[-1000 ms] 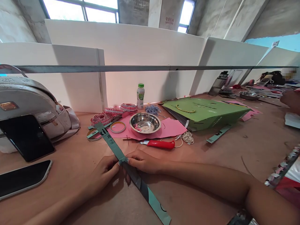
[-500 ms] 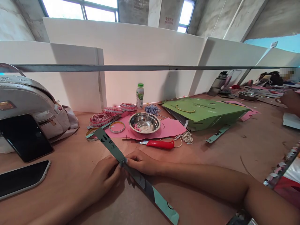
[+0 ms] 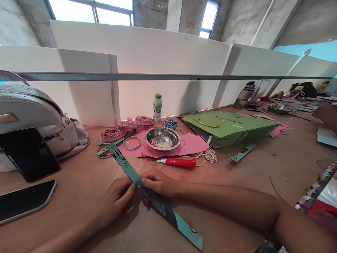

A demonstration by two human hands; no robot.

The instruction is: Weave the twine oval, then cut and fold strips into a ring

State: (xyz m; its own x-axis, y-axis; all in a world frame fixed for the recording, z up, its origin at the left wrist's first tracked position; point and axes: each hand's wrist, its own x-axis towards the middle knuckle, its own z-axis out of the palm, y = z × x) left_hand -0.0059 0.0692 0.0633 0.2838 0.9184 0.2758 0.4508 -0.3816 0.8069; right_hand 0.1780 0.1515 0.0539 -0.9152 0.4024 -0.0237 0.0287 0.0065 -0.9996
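A long green strip of card (image 3: 184, 226) with black print slants across the front of the table. My left hand (image 3: 119, 196) pinches it at its upper middle from the left, thumb pressed against the edge. From the other side, my right hand (image 3: 158, 182) grips the strip at the same spot, its thumb close to the left one. A small clear, shiny bit sits on the strip between the thumbs; what it is, I cannot make out. Beyond the hands lies a red-handled utility knife (image 3: 180, 162). Behind it a steel bowl (image 3: 162, 138) with small pink pieces rests on pink paper (image 3: 195, 143).
Two phones (image 3: 28, 154) and a pale backpack (image 3: 34, 116) occupy the left. Tape rolls (image 3: 132, 143), red-white trim (image 3: 113, 134) and a bottle (image 3: 157, 109) stand behind. Right of the bowl are white cord (image 3: 210, 154), a green paper bag (image 3: 231, 124) and another person's hand (image 3: 326, 116).
The strip has tilted slightly in my hands, so the print on its upper end shows brighter and clearer. Its lower end has shifted a little right and up. Both hands hold nearly the same place.
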